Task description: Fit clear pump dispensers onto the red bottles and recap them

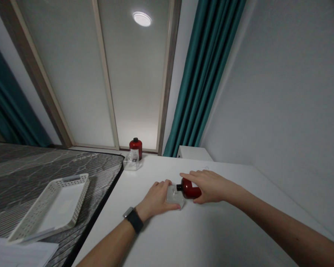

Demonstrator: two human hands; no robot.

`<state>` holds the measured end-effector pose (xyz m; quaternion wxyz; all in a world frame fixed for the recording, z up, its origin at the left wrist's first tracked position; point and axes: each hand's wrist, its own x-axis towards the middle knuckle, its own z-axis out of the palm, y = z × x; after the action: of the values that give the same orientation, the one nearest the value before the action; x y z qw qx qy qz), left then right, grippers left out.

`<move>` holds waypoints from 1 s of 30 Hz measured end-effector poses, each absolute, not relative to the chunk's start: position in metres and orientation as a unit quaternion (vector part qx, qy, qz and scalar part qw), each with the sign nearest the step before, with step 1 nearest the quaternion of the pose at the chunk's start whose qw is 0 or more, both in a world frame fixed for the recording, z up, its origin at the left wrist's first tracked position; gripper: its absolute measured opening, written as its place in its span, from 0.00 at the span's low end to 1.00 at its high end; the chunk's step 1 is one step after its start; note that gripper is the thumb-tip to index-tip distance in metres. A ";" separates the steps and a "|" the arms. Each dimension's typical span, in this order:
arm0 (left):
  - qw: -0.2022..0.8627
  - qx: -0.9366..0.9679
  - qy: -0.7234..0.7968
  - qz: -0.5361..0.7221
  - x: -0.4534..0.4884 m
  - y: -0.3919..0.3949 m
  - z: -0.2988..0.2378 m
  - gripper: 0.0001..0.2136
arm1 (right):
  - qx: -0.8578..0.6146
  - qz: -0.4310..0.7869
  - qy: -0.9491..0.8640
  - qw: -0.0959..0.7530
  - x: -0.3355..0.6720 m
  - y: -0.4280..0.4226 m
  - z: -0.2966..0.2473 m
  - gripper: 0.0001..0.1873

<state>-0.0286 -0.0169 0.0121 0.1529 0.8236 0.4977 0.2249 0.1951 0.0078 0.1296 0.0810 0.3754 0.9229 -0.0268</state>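
My right hand is wrapped round a dark red bottle with a black neck and a pale label. The bottle lies tilted on its side, its black end pointing left. That end is over or against the edge of a small clear container; I cannot tell which. Thumb and fingers of my left hand grip the container from the left, above the white table. What is inside the container is too blurred to make out. A dark watch is on my left wrist.
At the table's far left corner stands another red bottle with a black cap, behind a clear box. A white perforated basket and papers lie on the grey striped surface to the left. A wall rises at right.
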 end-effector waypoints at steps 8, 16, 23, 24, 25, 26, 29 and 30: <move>0.152 0.823 0.499 0.228 -0.028 -0.018 0.013 0.31 | 0.373 -0.032 0.924 0.080 0.195 0.008 0.130 0.49; 0.150 0.822 0.501 0.228 -0.028 -0.018 0.013 0.31 | 0.376 -0.034 0.922 0.087 0.194 0.008 0.132 0.48; 0.153 0.823 0.496 0.232 -0.030 -0.017 0.012 0.31 | 0.373 -0.033 0.923 0.087 0.194 0.007 0.134 0.49; 0.153 0.823 0.495 0.233 -0.030 -0.017 0.012 0.31 | 0.373 -0.031 0.923 0.088 0.193 0.007 0.134 0.49; 0.153 0.823 0.496 0.232 -0.029 -0.017 0.012 0.31 | 0.373 -0.029 0.923 0.089 0.193 0.008 0.134 0.49; 0.154 0.822 0.496 0.232 -0.029 -0.018 0.012 0.31 | 0.372 -0.027 0.923 0.090 0.193 0.008 0.134 0.49; 0.154 0.821 0.501 0.225 -0.029 -0.018 0.015 0.31 | 0.370 -0.023 0.924 0.091 0.194 0.008 0.133 0.49; 0.155 0.821 0.502 0.223 -0.028 -0.019 0.015 0.31 | 0.369 -0.023 0.925 0.092 0.194 0.009 0.133 0.49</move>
<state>-0.0284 -0.0187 0.0152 0.1547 0.8210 0.5023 0.2232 0.1940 0.0086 0.1328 0.0915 0.3691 0.9246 -0.0227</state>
